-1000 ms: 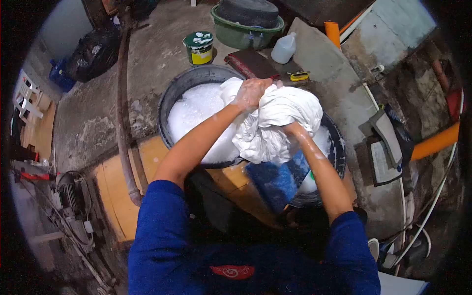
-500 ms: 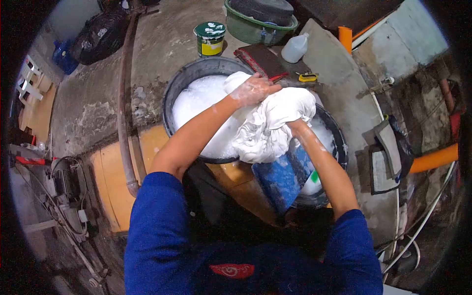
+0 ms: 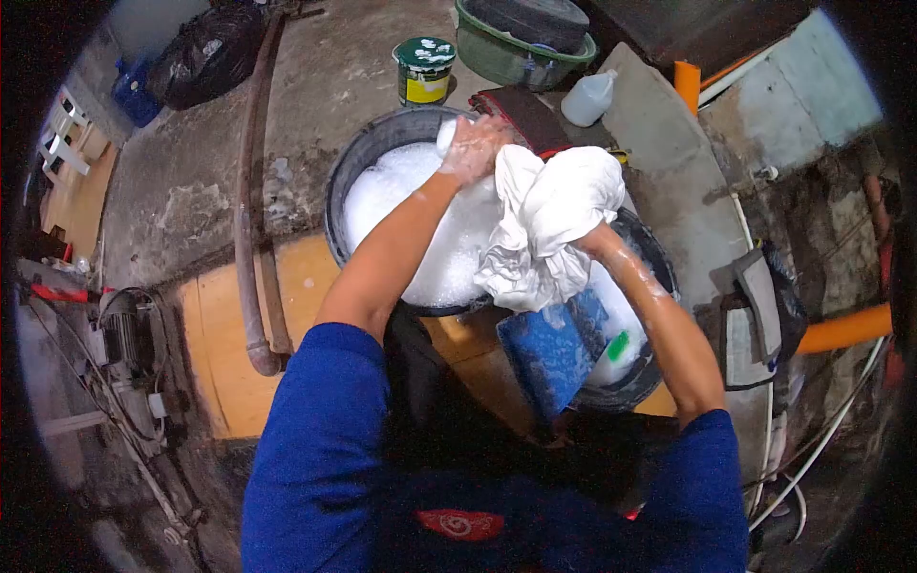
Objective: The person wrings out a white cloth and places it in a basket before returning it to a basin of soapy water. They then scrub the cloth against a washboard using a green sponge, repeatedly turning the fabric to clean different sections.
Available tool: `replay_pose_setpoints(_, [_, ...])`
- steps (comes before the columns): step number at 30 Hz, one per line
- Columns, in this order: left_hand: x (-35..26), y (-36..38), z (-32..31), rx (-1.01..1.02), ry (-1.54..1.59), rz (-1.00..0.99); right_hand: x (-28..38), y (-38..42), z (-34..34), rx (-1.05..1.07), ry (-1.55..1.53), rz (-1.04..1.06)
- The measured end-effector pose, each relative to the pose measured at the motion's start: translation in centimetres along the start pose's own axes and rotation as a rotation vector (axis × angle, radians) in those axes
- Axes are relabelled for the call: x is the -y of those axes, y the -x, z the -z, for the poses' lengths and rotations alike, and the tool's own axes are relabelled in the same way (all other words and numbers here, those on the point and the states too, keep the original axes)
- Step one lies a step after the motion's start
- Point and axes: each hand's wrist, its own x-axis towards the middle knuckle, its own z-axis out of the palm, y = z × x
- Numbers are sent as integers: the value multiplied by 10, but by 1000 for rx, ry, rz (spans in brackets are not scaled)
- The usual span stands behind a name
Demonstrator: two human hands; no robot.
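Observation:
A bunched white cloth (image 3: 554, 215) hangs over the gap between two dark tubs. My right hand (image 3: 596, 241) grips it from the right, the fingers hidden in its folds. My left hand (image 3: 478, 149), wet and a little blurred, is over the far rim of the left tub (image 3: 336, 181), fingers apart, just left of the cloth. White suds (image 3: 411, 205) fill that tub. A small white lump (image 3: 446, 137) shows beside the left hand. Below the cloth, a blue board (image 3: 544, 358) leans at the right tub (image 3: 659, 258), which holds something white with a green patch (image 3: 618, 345).
Behind the tubs stand a green-lidded bucket (image 3: 424, 72), a green basin (image 3: 521, 67), a translucent jug (image 3: 587, 98) and a folded dark mat (image 3: 516, 119). A pipe (image 3: 245, 210) runs along the left. A motor (image 3: 129, 339) sits at far left, grey mats (image 3: 750, 329) at right.
My left hand has come off the cloth and moved slightly left and up. The cloth now hangs looser from my right hand. The whole view has shifted slightly.

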Motion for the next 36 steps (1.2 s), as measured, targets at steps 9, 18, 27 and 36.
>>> replay_pose_setpoints(9, [19, 7, 2, -23, -105, 63, 20, 6, 16, 165, 219, 32])
replay_pose_setpoints(18, [22, 6, 7, -10, 28, 171, 55, 10, 31, 256, 305, -3])
replay_pose_setpoints(27, [23, -1, 7, 54, 135, 297, 58, 16, 32, 68, 331, 167])
replay_pose_setpoints(36, [33, 0, -11, -150, -50, 273, 52, 15, 34, -15, 520, 337])
